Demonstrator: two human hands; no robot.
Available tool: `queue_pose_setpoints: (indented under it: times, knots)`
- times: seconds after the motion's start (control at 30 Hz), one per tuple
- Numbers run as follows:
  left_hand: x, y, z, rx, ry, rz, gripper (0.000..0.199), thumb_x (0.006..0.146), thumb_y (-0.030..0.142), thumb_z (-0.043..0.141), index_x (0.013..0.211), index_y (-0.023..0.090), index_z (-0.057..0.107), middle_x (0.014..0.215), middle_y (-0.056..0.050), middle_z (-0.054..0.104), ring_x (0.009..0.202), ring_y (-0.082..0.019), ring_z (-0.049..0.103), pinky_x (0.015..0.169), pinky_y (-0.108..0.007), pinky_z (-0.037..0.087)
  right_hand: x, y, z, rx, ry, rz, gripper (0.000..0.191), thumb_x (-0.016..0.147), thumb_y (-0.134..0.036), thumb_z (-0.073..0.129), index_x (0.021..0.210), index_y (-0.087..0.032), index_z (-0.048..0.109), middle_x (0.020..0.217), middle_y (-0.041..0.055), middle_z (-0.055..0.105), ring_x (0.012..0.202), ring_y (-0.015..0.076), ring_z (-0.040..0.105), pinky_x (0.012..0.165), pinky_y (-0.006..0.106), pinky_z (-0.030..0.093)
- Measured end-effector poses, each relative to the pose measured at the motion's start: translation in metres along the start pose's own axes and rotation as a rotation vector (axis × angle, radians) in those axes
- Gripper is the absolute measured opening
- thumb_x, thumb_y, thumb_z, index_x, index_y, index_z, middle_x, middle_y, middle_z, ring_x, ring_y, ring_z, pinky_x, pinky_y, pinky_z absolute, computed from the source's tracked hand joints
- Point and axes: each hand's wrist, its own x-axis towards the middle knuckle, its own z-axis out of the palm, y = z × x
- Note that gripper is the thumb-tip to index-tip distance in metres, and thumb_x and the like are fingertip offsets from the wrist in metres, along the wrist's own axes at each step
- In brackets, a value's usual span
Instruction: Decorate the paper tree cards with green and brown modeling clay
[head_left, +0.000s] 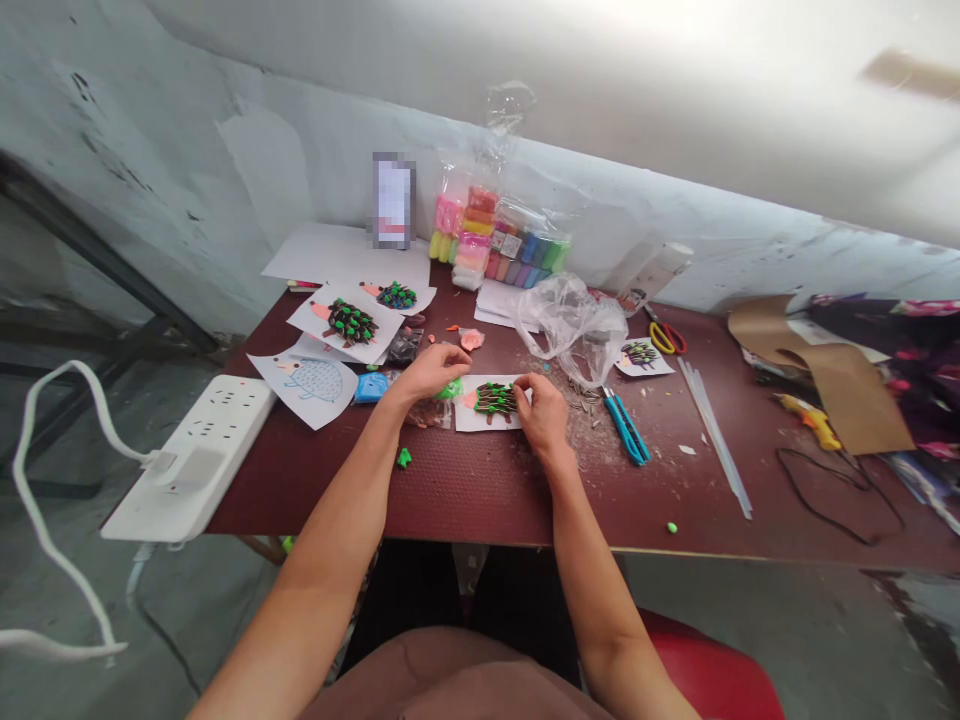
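Note:
A white card (489, 420) lies flat between my hands, bearing a hedgehog shape (495, 398) with a pink face, dark spines and green dabs. My right hand (541, 408) is at the card's right edge, fingers pressed together by the spines; whatever they may hold is too small to tell. My left hand (435, 372) hovers over a bag of green clay (450, 388), fingers bent, and whether anything is between the fingertips cannot be made out. Brown clay in a clear bag (431, 415) sits just below that hand. A small green clay piece (404, 458) lies nearer the table's front.
Finished hedgehog cards (346, 322) and a blue drawing (313, 382) lie at left beside a power strip (202, 450). Clay packs (529, 250) stand against the wall. Rightward are a plastic bag (566, 315), cutters (627, 428), scissors (666, 335), glue sticks (716, 440) and a glue gun (814, 420).

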Motion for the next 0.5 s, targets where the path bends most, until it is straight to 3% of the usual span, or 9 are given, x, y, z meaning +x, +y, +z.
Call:
queue_pose_setpoints:
  times: [0.37, 0.5]
  knots:
    - [-0.0005, 0.0024, -0.0002, 0.014, -0.004, 0.002, 0.024, 0.082, 0.026, 0.061, 0.096, 0.012, 0.075, 0.105, -0.011, 0.077, 0.095, -0.022, 0.069, 0.087, -0.033, 0.053, -0.0014, -0.0064, -0.0018, -0.069, -0.008, 0.043, 0.015, 0.089, -0.027, 0.056, 0.087, -0.021, 0.069, 0.090, 0.0045, 0.073, 0.078, 0.0192, 0.063, 0.069, 0.028, 0.040]
    - [-0.0009, 0.0037, -0.0006, 0.022, -0.002, 0.004, 0.024, 0.081, 0.026, 0.061, 0.095, 0.013, 0.075, 0.104, -0.011, 0.077, 0.095, -0.023, 0.070, 0.087, -0.033, 0.053, -0.0018, -0.0067, -0.0019, -0.062, -0.013, 0.021, 0.019, 0.088, -0.024, 0.057, 0.099, -0.022, 0.073, 0.096, 0.0044, 0.074, 0.084, 0.0201, 0.065, 0.073, 0.029, 0.043]
